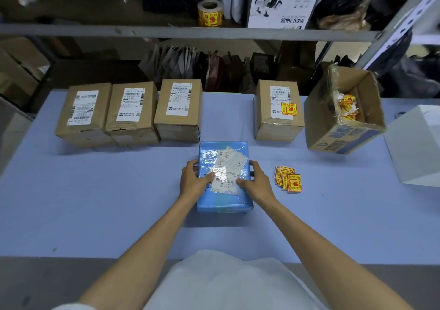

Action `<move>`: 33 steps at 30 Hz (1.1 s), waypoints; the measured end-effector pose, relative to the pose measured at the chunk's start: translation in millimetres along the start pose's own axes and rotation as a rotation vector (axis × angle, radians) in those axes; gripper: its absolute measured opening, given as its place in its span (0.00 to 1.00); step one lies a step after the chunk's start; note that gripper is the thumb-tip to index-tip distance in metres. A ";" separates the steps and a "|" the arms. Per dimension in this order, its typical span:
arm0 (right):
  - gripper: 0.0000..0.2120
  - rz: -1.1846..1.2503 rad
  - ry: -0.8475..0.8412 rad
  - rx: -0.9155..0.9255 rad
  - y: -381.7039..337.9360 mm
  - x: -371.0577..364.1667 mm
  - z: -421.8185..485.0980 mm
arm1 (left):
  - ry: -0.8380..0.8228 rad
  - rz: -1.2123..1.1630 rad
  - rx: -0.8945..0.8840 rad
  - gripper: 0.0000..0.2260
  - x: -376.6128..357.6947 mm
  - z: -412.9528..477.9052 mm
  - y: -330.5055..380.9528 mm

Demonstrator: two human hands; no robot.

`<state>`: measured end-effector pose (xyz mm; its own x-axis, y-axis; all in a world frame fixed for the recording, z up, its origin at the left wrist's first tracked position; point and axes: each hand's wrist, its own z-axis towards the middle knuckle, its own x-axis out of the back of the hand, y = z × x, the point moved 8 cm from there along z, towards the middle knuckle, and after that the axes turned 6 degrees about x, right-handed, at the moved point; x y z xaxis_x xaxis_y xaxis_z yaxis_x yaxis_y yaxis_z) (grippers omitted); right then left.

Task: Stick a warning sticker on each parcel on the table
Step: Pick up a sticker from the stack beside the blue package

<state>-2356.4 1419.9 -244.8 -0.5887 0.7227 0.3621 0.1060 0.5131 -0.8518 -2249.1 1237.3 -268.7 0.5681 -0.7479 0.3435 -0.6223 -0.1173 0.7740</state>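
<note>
While both hands rest on it, the blue parcel lies flat on the table, right in front of the person. The left hand holds its left side with fingers curled over the top. The right hand holds its right side the same way. Just to the right lies a small pile of yellow stickers. Farther back stand three brown boxes in a row, close together. Another brown box stands apart on the right and has a yellow sticker on top. Beside it, an open box holds paper scraps. On the shelf sits a sticker roll.
</note>
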 end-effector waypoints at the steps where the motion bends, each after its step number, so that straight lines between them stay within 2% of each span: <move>1: 0.25 0.046 -0.001 -0.005 3.7 2.1 -0.1 | 0.000 0.002 -0.006 0.24 0.1 1.5 -0.4; 4: 0.20 0.111 0.011 0.008 15.5 13.7 0.4 | 0.019 0.038 -0.012 0.23 0.7 5.9 -0.3; 7: 0.15 -0.113 0.254 0.072 23.3 48.8 -2.3 | 0.043 0.071 -0.002 0.23 -0.4 8.9 -0.7; 9: 0.16 -0.303 0.417 0.085 28.1 71.9 -5.0 | 0.056 0.085 -0.002 0.24 -1.1 9.8 -1.2; 11: 0.19 -0.422 0.498 0.037 37.3 88.0 -3.6 | 0.061 0.093 -0.004 0.23 -1.6 10.3 -1.9; 14: 0.22 -0.428 0.575 -0.111 57.0 107.5 1.7 | 0.059 0.100 -0.006 0.23 -1.9 10.7 -2.3; 18: 0.21 -0.261 0.563 -0.340 87.1 117.2 9.4 | 0.062 0.098 -0.007 0.24 -1.8 10.9 -2.7; 21: 0.21 -0.238 0.527 -0.430 98.6 119.1 10.8 | 0.056 0.098 -0.002 0.24 -2.5 10.3 -2.4; 27: 0.25 -0.196 0.542 -0.435 106.5 125.4 8.0 | 0.043 0.110 -0.002 0.24 -2.1 9.9 -1.4; 33: 0.23 -0.019 0.597 -0.400 103.8 127.1 -0.3 | 0.037 0.110 -0.004 0.24 -1.9 8.6 0.2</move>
<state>-2420.0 1565.2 -287.1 -0.0663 0.7834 0.6180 0.4531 0.5755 -0.6808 -2254.9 1233.2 -273.7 0.5161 -0.7313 0.4460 -0.6798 -0.0330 0.7326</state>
